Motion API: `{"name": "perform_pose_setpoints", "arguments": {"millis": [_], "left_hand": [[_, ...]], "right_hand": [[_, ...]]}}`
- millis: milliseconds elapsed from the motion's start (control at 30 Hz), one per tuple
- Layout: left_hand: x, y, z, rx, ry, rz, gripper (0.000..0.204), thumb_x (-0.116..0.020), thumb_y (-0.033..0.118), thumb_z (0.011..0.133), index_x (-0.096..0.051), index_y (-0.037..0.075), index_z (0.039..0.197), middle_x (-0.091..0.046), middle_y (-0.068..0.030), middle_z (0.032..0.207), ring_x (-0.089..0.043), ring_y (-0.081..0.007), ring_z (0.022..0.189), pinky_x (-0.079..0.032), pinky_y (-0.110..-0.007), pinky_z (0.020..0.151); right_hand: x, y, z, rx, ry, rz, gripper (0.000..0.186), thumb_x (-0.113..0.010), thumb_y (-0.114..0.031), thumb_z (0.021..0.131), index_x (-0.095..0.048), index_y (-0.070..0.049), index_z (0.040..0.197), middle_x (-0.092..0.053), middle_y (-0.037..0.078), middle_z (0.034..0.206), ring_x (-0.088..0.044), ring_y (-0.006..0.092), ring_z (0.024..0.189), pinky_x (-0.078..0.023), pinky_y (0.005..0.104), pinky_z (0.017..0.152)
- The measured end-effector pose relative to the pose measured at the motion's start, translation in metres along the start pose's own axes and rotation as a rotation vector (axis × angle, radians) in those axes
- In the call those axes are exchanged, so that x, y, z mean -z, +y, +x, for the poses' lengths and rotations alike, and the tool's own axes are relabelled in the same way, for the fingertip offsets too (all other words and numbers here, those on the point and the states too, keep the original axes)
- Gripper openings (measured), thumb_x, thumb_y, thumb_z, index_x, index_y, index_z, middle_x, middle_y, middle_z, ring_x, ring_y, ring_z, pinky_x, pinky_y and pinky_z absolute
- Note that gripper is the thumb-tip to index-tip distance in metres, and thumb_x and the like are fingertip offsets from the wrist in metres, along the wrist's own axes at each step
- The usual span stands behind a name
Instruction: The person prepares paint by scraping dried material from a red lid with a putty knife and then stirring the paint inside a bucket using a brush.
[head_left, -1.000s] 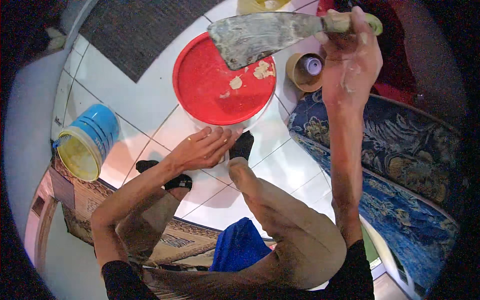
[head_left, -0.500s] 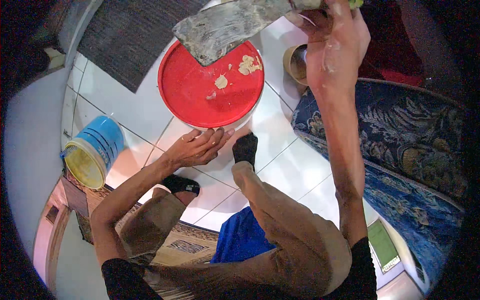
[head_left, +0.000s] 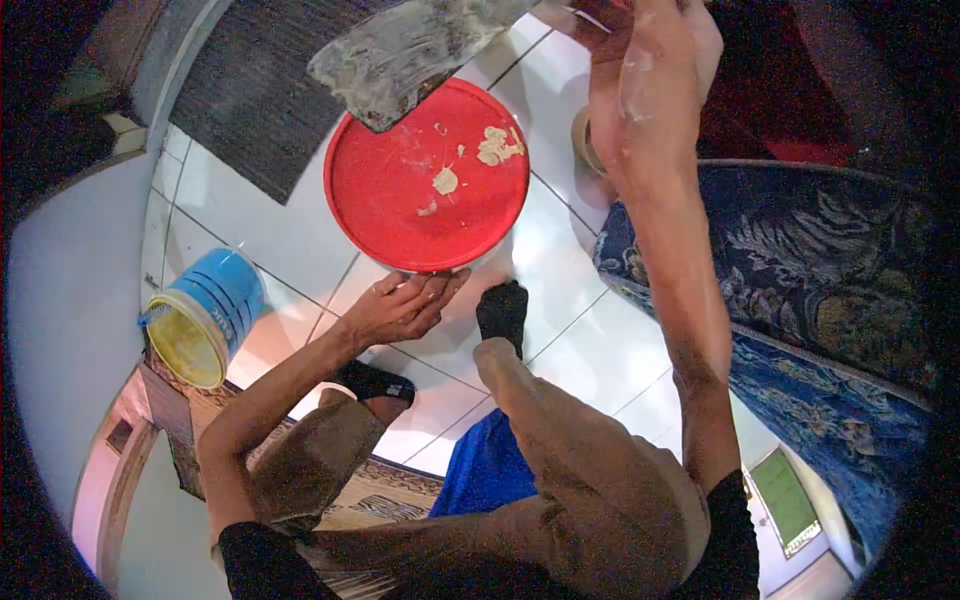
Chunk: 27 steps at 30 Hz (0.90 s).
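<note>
My right hand (head_left: 650, 90) is raised at the upper right, closed on the handle of a broad, grey-smeared metal scraper (head_left: 405, 55). The blade hangs over the far edge of a round red lid (head_left: 400, 190), which bears pale lumps of paste (head_left: 496, 145) on its right half and middle and sits on a pale container mostly hidden beneath it. My left hand (head_left: 405, 300) is at the near rim of this lid, fingers curled against it. The scraper's handle is largely hidden by my right hand.
A blue-and-white bucket (head_left: 215, 290) with a yellowish inside lies left. A tan cylinder (head_left: 590, 145) is partly behind my right hand. A dark mat (head_left: 245, 100) is at the upper left, a patterned cushioned seat (head_left: 820, 250) at right, blue cloth (head_left: 470, 460) below, and my socked feet on the tiles.
The scraper and my right hand have moved left and upward in the view. My left fingers have curled more at the lid's rim. The whole view has shifted slightly.
</note>
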<state>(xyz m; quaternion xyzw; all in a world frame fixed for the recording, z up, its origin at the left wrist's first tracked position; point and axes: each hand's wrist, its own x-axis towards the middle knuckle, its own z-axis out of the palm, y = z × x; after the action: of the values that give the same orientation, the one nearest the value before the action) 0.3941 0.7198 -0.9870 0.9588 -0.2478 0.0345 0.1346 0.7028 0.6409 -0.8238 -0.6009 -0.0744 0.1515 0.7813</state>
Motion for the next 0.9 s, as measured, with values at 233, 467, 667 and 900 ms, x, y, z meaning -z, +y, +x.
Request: {"name": "perform_pose_setpoints", "arguments": {"millis": [233,467,667,900], "left_hand": [[-0.003,0.000,0.003,0.017,0.001,-0.009,0.064,-0.064,0.029,0.086,-0.048,0.008,0.145,-0.055,-0.0090,0.135,-0.052,-0.0229,0.123,-0.042,-0.038,0.101],[-0.008,-0.002,-0.010,-0.033,-0.069,0.041,0.061,-0.063,0.030,0.087,-0.050,0.008,0.142,-0.053,-0.0094,0.139,-0.050,-0.0275,0.126,-0.039,-0.046,0.105],[0.005,-0.002,0.004,0.001,-0.042,-0.017,0.056,-0.061,0.024,0.086,-0.053,0.001,0.137,-0.059,-0.0072,0.126,-0.052,-0.0218,0.119,-0.043,-0.041,0.102],[0.040,-0.012,0.015,-0.111,-0.037,0.050,0.048,-0.059,0.017,0.084,-0.058,0.000,0.129,-0.060,-0.0093,0.123,-0.056,-0.0232,0.116,-0.049,-0.036,0.098]], "right_hand": [[0.013,0.004,0.005,0.117,-0.097,0.070,0.018,-0.060,-0.026,0.098,-0.057,-0.008,0.099,-0.061,0.002,0.085,-0.064,0.0116,0.074,-0.056,0.0269,0.067],[0.012,-0.002,0.008,0.117,-0.119,0.127,0.018,-0.061,-0.025,0.097,-0.057,-0.008,0.099,-0.060,0.001,0.085,-0.063,0.0119,0.073,-0.055,0.0274,0.066],[0.018,-0.006,-0.004,0.002,0.022,0.074,0.019,-0.060,-0.023,0.097,-0.055,-0.007,0.106,-0.060,0.003,0.088,-0.063,0.0120,0.076,-0.057,0.0295,0.070],[0.044,0.028,-0.009,0.087,0.035,-0.020,0.029,-0.072,-0.018,0.089,-0.059,-0.004,0.111,-0.065,0.004,0.100,-0.066,0.0132,0.080,-0.061,0.0307,0.064]]}}
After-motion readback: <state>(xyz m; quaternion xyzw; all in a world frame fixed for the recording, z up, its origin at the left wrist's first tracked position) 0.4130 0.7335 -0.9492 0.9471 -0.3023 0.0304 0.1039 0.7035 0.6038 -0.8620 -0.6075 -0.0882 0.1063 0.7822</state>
